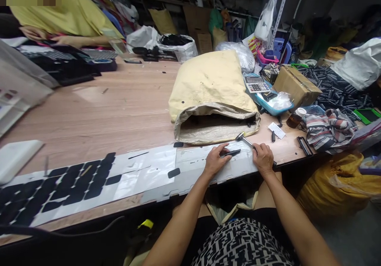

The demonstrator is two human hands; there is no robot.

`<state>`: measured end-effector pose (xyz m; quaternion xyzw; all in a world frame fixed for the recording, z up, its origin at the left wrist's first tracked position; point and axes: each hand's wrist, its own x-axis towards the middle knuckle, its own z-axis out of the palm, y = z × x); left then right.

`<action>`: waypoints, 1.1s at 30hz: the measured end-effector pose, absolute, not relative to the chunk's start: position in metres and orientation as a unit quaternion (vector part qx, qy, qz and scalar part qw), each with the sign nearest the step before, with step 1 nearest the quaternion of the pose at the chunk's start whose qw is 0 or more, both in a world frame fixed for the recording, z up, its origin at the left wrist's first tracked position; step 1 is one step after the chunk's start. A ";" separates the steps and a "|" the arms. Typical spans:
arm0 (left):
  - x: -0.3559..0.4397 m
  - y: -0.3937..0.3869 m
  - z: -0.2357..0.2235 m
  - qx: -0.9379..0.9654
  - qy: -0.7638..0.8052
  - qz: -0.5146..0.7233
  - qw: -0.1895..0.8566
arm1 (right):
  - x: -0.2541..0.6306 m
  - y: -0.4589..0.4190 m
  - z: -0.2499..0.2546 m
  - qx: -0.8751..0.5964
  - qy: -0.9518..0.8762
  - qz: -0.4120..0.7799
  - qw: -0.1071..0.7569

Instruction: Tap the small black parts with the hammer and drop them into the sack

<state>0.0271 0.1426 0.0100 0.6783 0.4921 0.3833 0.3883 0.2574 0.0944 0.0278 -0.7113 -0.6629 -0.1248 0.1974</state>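
Observation:
My left hand [216, 159] rests on a long white backing sheet [143, 171] at the table's front edge and pinches a thin black rod-like part [231, 153]. My right hand [263, 157] is closed round the handle of a small metal hammer [242, 137], whose head lies just beyond the sheet. The sheet carries several black die-cut pads [68, 186] toward the left, and single black pads [174, 173] lie nearer my hands. An open tan woven sack [210, 95] lies right behind my hands.
A calculator [256, 84] on a blue tray, a cardboard box [296, 85], a striped cloth [329, 127] and a heap of black parts [339, 89] fill the right side. Another person in yellow [65, 18] sits at the far left by a keyboard [56, 56]. A white block [14, 157] lies left.

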 end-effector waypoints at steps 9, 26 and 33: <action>0.024 0.143 0.009 0.688 0.466 0.391 0.396 | 0.257 0.085 0.044 -0.704 -0.652 -0.049 0.277; 0.026 0.145 0.004 0.686 0.467 0.419 0.369 | 0.218 0.022 0.060 -0.620 -0.659 0.163 0.393; 0.028 0.144 0.005 0.691 0.477 0.413 0.354 | 0.217 0.017 0.050 -0.614 -0.689 0.116 0.367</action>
